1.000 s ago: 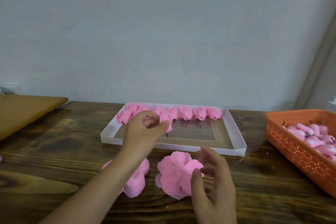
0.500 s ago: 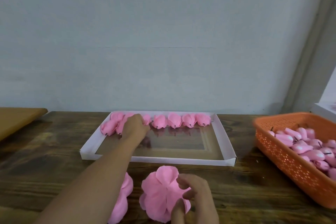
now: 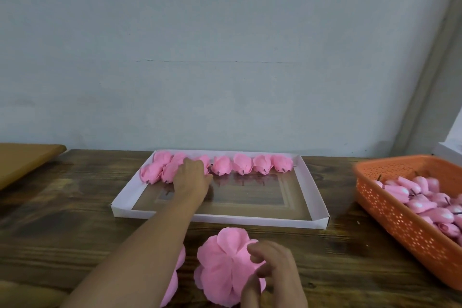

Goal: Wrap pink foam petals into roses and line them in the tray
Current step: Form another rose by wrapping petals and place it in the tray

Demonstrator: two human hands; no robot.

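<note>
Left hand (image 3: 192, 177) now lowered onto tray's roses (image 3: 172, 170).

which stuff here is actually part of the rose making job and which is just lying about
Part of the job:
- white tray
- row of roses along its far side
- left hand at that row
- flat petal stack, right hand on it
- orange basket of pink buds

Lying about:
- wooden board, far left
- white box, far right

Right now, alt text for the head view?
The left hand reaches into a white tray at its back row of pink foam roses, while the right hand pinches a flat petal stack. An orange basket of buds stands right.
</note>
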